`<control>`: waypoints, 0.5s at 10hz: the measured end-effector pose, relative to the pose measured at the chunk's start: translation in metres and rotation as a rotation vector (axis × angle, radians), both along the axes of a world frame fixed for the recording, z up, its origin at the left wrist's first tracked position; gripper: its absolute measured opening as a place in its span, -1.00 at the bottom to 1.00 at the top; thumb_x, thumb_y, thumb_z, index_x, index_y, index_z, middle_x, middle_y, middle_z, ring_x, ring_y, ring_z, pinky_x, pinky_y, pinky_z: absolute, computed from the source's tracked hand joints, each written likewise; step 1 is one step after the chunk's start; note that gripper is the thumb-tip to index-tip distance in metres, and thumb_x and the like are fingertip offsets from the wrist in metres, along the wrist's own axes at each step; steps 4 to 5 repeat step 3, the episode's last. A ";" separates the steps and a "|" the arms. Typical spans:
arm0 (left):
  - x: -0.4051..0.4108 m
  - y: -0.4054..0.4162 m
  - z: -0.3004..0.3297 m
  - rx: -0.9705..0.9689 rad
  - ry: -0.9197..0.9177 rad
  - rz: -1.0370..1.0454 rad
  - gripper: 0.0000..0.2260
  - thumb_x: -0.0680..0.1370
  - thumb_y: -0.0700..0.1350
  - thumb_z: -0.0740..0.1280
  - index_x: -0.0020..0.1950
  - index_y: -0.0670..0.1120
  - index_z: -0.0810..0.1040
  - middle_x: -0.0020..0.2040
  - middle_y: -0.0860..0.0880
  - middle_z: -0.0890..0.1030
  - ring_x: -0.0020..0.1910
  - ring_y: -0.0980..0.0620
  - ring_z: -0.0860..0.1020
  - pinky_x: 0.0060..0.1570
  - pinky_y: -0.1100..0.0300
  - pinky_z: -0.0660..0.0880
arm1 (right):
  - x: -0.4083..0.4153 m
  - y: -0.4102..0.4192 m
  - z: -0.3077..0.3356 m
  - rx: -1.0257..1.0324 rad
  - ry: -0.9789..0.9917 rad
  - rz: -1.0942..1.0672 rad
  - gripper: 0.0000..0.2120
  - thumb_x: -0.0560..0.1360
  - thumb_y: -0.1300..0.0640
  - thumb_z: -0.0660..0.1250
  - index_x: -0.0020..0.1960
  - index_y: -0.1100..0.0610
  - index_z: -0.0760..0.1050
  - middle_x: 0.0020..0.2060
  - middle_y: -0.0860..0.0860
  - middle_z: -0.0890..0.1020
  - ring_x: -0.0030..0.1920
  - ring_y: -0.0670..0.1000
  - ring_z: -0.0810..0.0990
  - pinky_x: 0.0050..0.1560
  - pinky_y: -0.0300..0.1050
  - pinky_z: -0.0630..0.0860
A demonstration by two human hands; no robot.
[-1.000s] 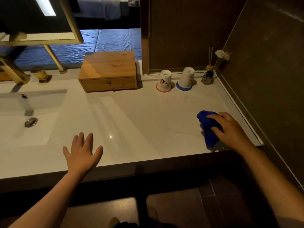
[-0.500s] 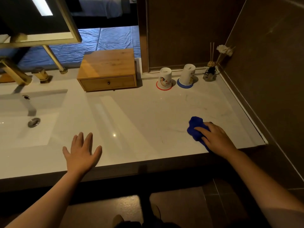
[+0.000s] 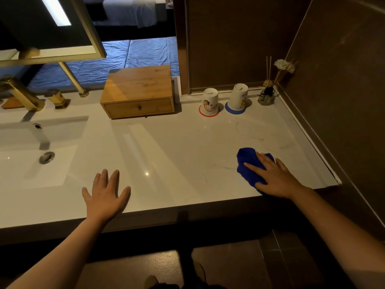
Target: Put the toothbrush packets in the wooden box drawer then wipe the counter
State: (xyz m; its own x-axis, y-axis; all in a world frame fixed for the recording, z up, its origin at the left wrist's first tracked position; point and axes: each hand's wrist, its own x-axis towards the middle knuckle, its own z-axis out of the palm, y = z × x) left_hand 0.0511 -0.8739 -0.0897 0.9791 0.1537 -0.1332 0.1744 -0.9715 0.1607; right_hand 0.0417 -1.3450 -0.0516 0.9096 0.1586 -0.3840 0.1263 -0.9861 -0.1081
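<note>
Right hand (image 3: 275,176) pressed flat on the cloth (image 3: 249,163), left (image 3: 106,195) lay spread; a far sweep risked toppling the cups (image 3: 209,101).

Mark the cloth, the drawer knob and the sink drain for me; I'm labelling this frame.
cloth (image 3: 246,163), head view, on the bare blue fold left of the right hand.
drawer knob (image 3: 139,107), head view, on the small dark knob itself.
sink drain (image 3: 46,157), head view, on the metal ring.
</note>
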 end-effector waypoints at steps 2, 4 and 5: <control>0.005 0.009 0.015 -0.012 0.105 -0.018 -0.37 0.49 0.26 0.09 0.51 0.06 0.09 0.56 -0.08 0.06 0.54 -0.09 0.01 0.40 -0.27 0.02 | 0.001 0.076 0.020 0.224 -0.363 -0.192 -0.51 0.47 0.05 0.17 0.39 0.09 0.32 0.37 0.10 0.39 0.33 0.12 0.36 0.32 0.07 0.29; 0.006 0.013 0.026 -0.030 0.080 -0.076 -0.44 0.49 0.18 0.20 0.45 -0.01 0.26 0.48 -0.11 0.27 0.45 -0.11 0.26 0.31 -0.13 0.30 | 0.004 0.131 0.024 0.284 -0.342 -0.072 -0.57 0.50 0.10 0.19 0.37 0.09 0.34 0.29 0.07 0.46 0.25 0.09 0.42 0.25 0.03 0.33; 0.006 0.013 0.026 -0.030 0.080 -0.076 -0.44 0.49 0.18 0.20 0.45 -0.01 0.26 0.48 -0.11 0.27 0.45 -0.11 0.26 0.31 -0.13 0.30 | 0.004 0.131 0.024 0.284 -0.342 -0.072 -0.57 0.50 0.10 0.19 0.37 0.09 0.34 0.29 0.07 0.46 0.25 0.09 0.42 0.25 0.03 0.33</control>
